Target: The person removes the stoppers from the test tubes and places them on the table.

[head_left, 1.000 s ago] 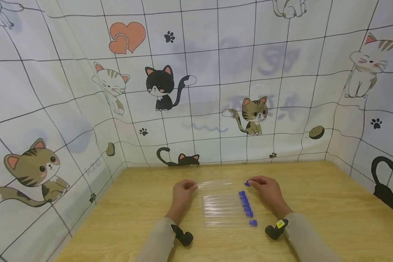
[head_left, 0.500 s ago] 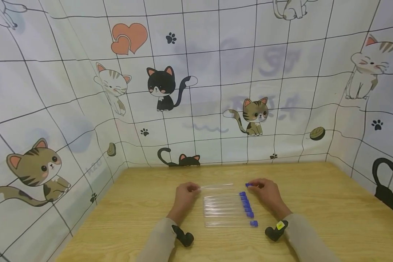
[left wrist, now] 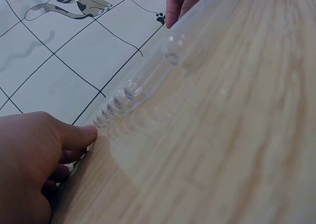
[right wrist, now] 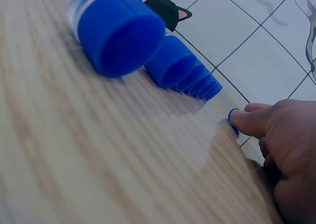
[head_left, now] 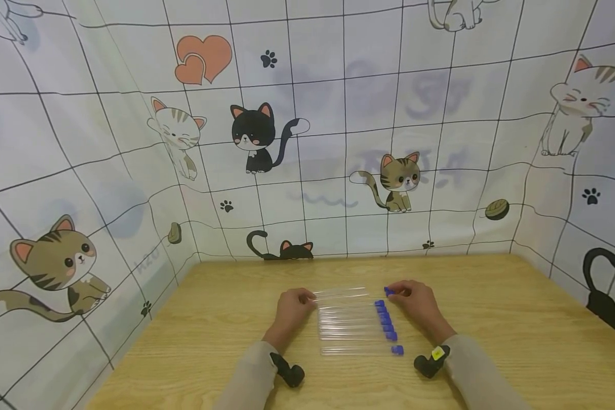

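Observation:
My left hand [head_left: 293, 307] pinches the left end of a clear test tube [head_left: 345, 292] lying crosswise at the back of the group. At its right end, my right hand [head_left: 415, 299] holds the blue cap [head_left: 388, 291] between thumb and fingers. Just in front lies a row of similar clear tubes [head_left: 348, 323], side by side, their blue caps [head_left: 384, 320] all to the right. One more capped tube [head_left: 356, 348] lies slightly apart, nearest me. The left wrist view shows my thumb [left wrist: 84, 135] right by the tubes' rounded ends [left wrist: 117, 101].
The wood-grain table [head_left: 220, 353] runs back to a white cloth [head_left: 318, 228] printed with cats and grid lines. This cloth also rises on the left and right sides. Both wrists wear small black cameras [head_left: 288, 371].
The tube between my hands has moved slightly toward the row, coming closer to its rearmost tube. My left hand has shifted right and toward me; the other tubes look unmoved.

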Available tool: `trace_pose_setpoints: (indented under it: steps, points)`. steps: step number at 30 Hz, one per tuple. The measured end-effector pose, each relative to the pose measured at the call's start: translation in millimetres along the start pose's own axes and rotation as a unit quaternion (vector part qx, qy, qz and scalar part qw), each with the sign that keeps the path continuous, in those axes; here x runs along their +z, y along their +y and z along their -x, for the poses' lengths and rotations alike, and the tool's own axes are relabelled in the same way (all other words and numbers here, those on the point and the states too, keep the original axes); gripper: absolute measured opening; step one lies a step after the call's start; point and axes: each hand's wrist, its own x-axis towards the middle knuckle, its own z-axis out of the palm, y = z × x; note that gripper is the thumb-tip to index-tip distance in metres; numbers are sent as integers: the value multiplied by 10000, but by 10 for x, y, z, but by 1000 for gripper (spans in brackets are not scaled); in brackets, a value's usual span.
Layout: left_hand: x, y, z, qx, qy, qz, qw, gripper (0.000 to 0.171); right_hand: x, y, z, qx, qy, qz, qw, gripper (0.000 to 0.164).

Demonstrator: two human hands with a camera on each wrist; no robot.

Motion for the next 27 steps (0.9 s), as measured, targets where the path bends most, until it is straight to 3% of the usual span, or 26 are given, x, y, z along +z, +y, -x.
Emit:
trace_pose_setpoints:
  steps: [5, 10, 18, 27]
  points:
    - [0, -6, 7, 101, 31, 166, 9998, 8, 4, 4, 0, -22, 87, -25, 10000, 24]
    - [1, -6, 5, 282, 80, 281, 9992, 4, 13, 9, -6, -322, 158, -63, 9993, 23]
    - [8, 22, 17, 262, -281, 327, 9987, 5, 29, 17, 6, -913, -298, -100, 9953, 17]
    - [10, 44, 7, 205, -390, 159, 9989, 6, 37, 37, -4, -995, -440, -165, 9939, 16]
